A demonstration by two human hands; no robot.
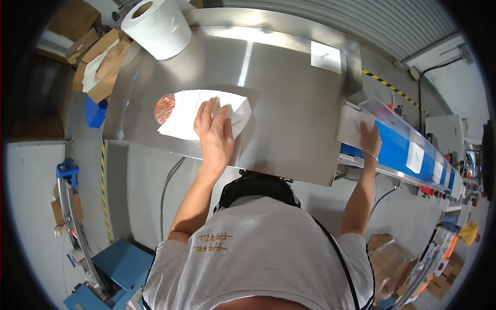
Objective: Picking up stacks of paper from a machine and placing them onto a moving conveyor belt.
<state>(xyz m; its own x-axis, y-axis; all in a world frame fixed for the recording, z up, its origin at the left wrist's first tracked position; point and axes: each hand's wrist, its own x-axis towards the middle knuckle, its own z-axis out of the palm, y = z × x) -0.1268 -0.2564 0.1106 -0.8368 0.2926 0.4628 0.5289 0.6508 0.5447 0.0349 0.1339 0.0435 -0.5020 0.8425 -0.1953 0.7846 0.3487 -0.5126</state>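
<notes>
Across a row of overlapping white paper packets (188, 106) lies my left hand (214, 132), palm down with its fingers spread. The packets are fanned out on the steel table, and a round piece with a red pattern (165, 109) shows at their left end. My right hand (370, 138) reaches to the near end of a blue conveyor belt (395, 144), beside a pale flat panel (350, 127) at the table's right edge. Its visible fingers are stretched out and apart; their undersides are hidden. Farther along the belt lie several white packets (415, 157).
A large white paper roll (157, 30) stands at the table's (289, 103) far left corner, and a white sheet (326, 57) lies at the far right. Open cardboard boxes (106, 62) and a blue bin (95, 110) are on the left. A clear guard (398, 120) runs along the conveyor.
</notes>
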